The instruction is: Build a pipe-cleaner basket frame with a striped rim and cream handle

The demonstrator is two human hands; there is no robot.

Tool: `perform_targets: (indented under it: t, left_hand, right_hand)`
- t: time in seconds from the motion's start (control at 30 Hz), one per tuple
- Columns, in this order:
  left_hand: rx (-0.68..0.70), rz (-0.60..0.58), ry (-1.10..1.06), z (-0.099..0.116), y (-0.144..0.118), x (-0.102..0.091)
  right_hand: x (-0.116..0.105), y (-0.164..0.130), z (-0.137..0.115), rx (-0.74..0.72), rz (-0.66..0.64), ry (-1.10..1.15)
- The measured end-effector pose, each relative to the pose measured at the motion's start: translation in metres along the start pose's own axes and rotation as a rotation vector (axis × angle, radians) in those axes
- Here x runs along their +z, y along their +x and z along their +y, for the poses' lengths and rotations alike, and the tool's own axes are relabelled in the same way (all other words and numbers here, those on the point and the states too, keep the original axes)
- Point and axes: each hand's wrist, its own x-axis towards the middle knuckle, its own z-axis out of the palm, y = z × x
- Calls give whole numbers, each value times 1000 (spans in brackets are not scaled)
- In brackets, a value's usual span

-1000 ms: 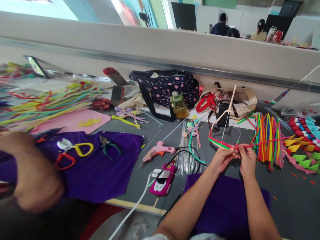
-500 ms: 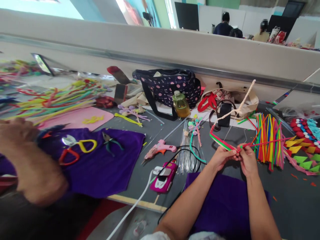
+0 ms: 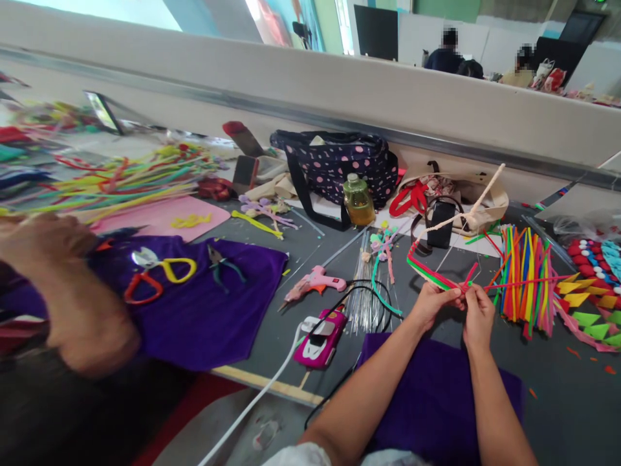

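Observation:
My left hand (image 3: pixel 435 304) is closed, pinching a bundle of red and green pipe cleaners (image 3: pixel 429 272). From the bundle's far end a cream, wrapped stem (image 3: pixel 441 224) rises and forks. Close beside it, my right hand (image 3: pixel 478 316) is closed too, its thumb and fingers on the pipe cleaners where they cross. A short red end points up between the hands, and a long red strand runs off to the right. The exact crossing is partly hidden by my fingertips. Below my forearms lies a purple cloth (image 3: pixel 436 401).
Loose colourful pipe cleaners (image 3: pixel 526 275) lie to the right. Left of my arms are clear sticks (image 3: pixel 365 285), a pink glue gun (image 3: pixel 313 285) and a magenta car-shaped box (image 3: pixel 320 340) with cables. A co-worker's arm (image 3: pixel 87 298) is near scissors (image 3: pixel 158 272) and pliers (image 3: pixel 224 266).
A short red pipe cleaner end now stands up between my hands. My right hand has shifted slightly on the strands. The whole view has swung a little to the left.

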Motion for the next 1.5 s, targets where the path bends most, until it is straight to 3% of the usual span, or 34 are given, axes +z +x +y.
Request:
perform_targets:
  t: [0.2,0.4,0.53,0.7,0.83,0.97,1.27,1.5]
  left_hand:
    - [31,32,0,2,2,-2]
    - [-52,29,-62,2,1,-3]
    - [-63,49,-76,2,1,-2]
    - [42,126,-17,-3,5,0]
    - [139,153,52,-8,6,4]
    - [237,144,115,-10,6,7]
    - [309,172,183,-21,9,7]
    - [272,232,117,-15,10,6]
  right_hand:
    - [-6,0,-8,-246,-112,-258]
    - [-10,2,-2,-416,-70,-448]
    - [-8,1,-4,-457,-95,-518]
    - [-5,-2,-16,-529,117,-656]
    - [-1,-1,-25,-633,132,-798]
    - [7,1,-27,-642,114,-918]
    - [11,0,-30,-635,83,-990]
    - [15,-5,-25,-705,10,-917]
